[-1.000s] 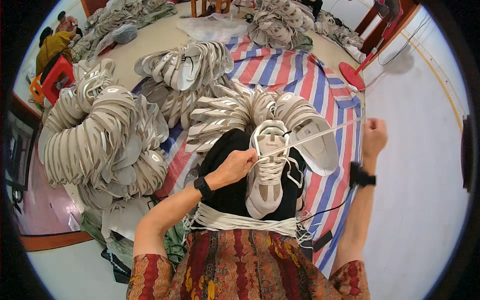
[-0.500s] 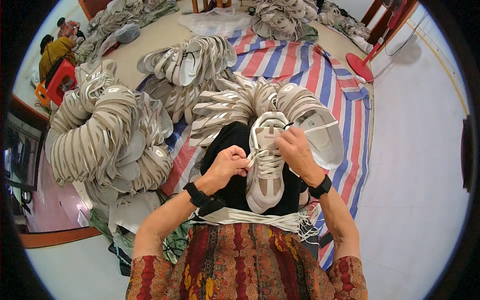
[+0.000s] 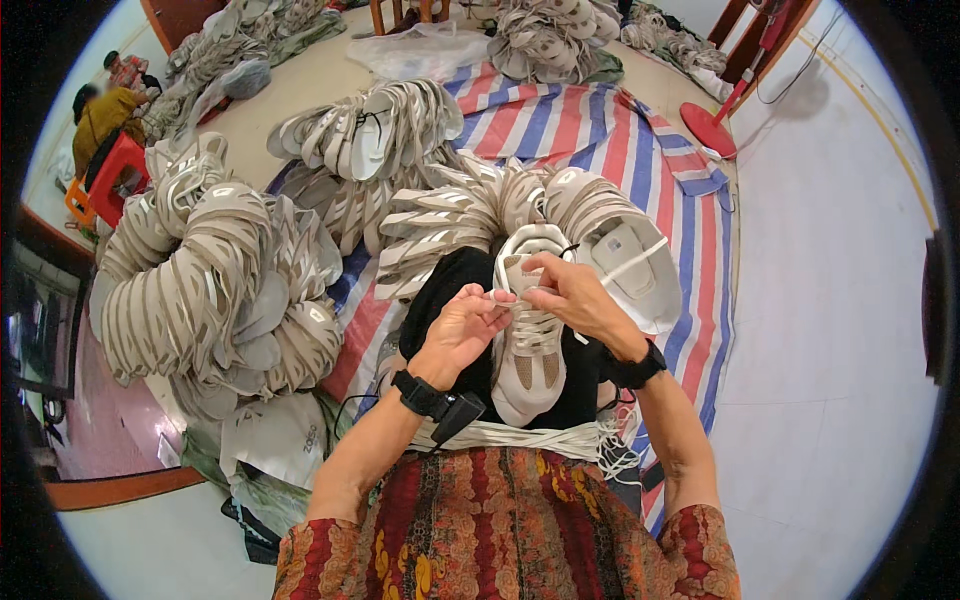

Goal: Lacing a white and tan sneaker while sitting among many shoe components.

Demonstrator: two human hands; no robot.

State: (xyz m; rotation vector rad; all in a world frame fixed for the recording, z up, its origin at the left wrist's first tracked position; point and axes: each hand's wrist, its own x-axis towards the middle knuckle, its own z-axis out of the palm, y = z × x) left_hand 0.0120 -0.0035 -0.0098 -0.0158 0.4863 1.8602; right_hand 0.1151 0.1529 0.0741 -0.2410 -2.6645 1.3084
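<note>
A beige and tan shoe upper [image 3: 525,375] lies upright over my dark-covered lap, toe toward me, with pale laces [image 3: 535,330] threaded through its front. At its left edge my left hand [image 3: 467,325] is closed, pinching a pale shoelace between thumb and fingertips. My right hand [image 3: 585,305] hovers over the upper part of the laces, its thumb close to the left fingertips. Its index finger is raised apart from the thumb, and I see nothing gripped there. A loose lace end shows below the right hand.
A bundle of pale laces [image 3: 540,438] lies across my lap. Stacked shoe uppers [image 3: 190,280] stand at left, with more beyond the shoe. Under them spreads a striped sheet [image 3: 700,300]. Farther off are a red fan base [image 3: 708,130], a red stool [image 3: 118,178] and other people.
My right hand has shifted left toward the left fingertips, and its fingers have spread. My left hand has turned slightly and moved right, keeping its pinch on the lace. The shoe upper stays in place.
</note>
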